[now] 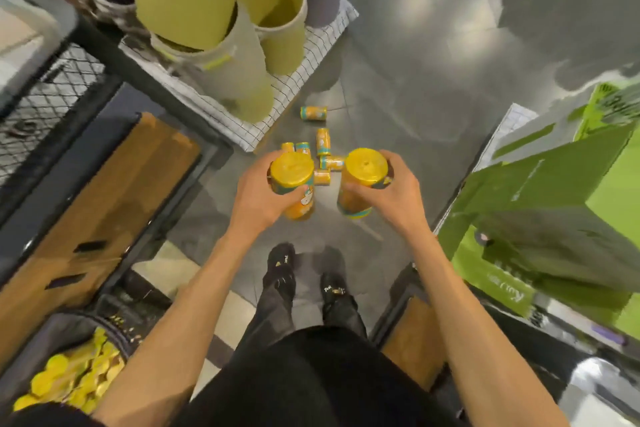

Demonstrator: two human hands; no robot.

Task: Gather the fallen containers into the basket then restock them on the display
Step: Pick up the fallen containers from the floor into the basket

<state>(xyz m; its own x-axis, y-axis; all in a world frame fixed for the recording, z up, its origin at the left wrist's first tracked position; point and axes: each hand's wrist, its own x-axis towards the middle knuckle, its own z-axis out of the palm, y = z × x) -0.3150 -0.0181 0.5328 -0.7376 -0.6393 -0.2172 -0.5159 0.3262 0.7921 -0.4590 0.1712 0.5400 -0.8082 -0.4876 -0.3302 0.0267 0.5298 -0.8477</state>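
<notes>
My left hand point(258, 194) grips a yellow-lidded orange container point(292, 172), held upright above the floor. My right hand point(394, 196) grips a second container of the same kind point(365, 168). Between and beyond my hands, several more orange containers lie fallen on the grey floor point(398, 80), in a cluster point(323, 142), with one lying apart farther out point(313, 113). At the lower left, a dark basket point(119, 329) holds several yellow-lidded containers point(74, 378).
A black-framed shelf with wooden boards point(104, 191) stands on the left. Big yellow-green tubes point(221, 45) stand on a checked cloth ahead. Green display boxes point(554, 191) are at the right. My black shoes point(304, 274) stand on the floor between them.
</notes>
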